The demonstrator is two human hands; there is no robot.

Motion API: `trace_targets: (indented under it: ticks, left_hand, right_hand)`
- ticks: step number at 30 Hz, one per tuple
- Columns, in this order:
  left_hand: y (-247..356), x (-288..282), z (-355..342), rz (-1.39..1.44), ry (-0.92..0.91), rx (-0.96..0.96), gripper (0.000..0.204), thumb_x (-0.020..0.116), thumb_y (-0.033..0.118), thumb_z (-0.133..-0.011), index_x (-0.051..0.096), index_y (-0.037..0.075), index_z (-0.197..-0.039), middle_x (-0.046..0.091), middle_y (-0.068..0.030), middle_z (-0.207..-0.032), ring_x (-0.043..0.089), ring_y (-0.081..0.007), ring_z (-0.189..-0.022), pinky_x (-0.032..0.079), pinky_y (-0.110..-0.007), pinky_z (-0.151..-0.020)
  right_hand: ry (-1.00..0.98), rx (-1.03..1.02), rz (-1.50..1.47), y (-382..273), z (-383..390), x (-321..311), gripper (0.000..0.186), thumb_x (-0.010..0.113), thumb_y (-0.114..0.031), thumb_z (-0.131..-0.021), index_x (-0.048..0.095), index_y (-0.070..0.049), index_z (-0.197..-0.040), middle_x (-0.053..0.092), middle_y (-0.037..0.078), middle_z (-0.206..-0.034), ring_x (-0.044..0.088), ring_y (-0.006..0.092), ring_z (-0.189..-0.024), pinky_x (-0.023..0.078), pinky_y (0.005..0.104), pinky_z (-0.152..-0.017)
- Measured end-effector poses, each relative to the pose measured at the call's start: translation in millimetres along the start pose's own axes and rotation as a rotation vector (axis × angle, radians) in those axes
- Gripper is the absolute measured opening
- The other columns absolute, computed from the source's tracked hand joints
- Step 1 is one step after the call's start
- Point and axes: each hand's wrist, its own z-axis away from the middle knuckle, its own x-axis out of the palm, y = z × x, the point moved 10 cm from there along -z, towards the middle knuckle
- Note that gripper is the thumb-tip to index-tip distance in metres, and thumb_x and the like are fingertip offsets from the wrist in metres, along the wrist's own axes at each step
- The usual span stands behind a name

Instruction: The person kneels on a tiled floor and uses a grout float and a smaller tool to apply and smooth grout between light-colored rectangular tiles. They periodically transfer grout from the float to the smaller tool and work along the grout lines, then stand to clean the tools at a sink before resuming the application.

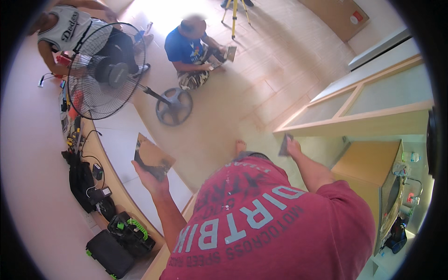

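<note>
My left hand is raised at the left and closed on the lower edge of a flat, roughly square plate. The plate is tan with dark patches; its exact kind is unclear. To the right, my right hand grips a small, dark grey flat tool, held upright. Whether this is a scraper or a block I cannot tell. That tool is close to the near left corner of a pale wooden frame; contact between them is not clear.
A standing fan with a round base is at the upper left. A co-worker in blue sits on the floor holding flat tools; another is behind the fan. Toolboxes lie at lower left, a large box at right.
</note>
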Motion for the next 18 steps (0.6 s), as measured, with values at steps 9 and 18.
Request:
trace_targets:
  ticks: [9,18]
  left_hand:
    - [-47.2,91.3,-36.9,-0.022,-0.112,-0.117,0.057,0.038,0.050,-0.111,0.051,0.006,-0.145,0.062,-0.0088,-0.139,0.059,-0.0263,-0.128,0.047,-0.044,-0.109]
    - [-84.8,157.8,-97.4,0.042,-0.431,-0.318,0.060,0.037,0.051,-0.111,0.049,0.005,-0.148,0.061,-0.0105,-0.142,0.060,-0.0281,-0.128,0.045,-0.046,-0.111]
  right_hand:
    - [0.136,-0.156,-0.209,-164.1,-89.9,-47.0,0.067,0.047,-0.055,-0.104,0.069,0.008,-0.098,0.068,0.035,-0.101,0.065,0.0512,-0.101,0.050,0.0551,-0.089]
    - [0.142,0.189,-0.258,-24.0,-44.3,-16.3,0.063,0.047,-0.051,-0.105,0.069,0.008,-0.113,0.070,0.032,-0.111,0.069,0.0462,-0.104,0.053,0.0513,-0.091]
